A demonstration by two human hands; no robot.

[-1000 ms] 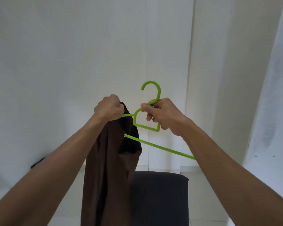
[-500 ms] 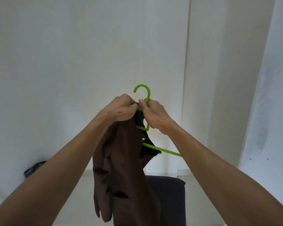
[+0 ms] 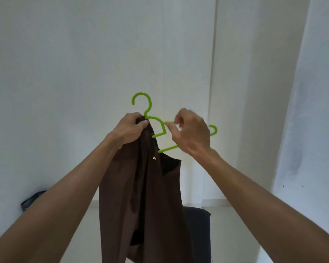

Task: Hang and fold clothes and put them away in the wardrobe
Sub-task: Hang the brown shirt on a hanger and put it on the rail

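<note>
My left hand (image 3: 130,130) is clenched on the brown garment (image 3: 141,196) and the neck of the green hanger (image 3: 156,128), just under its hook, holding both up before the white wall (image 3: 74,73). My right hand (image 3: 190,132) pinches the hanger's right shoulder. The bar runs left to right, tilted; the bare arm lies rightward, so I reckon the right hand draws cloth that way.

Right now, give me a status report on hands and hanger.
Left hand pinches brown garment at hanger neck. Right hand grips hanger's right arm. Garment bunched on left side only. Nothing in the way.
</note>
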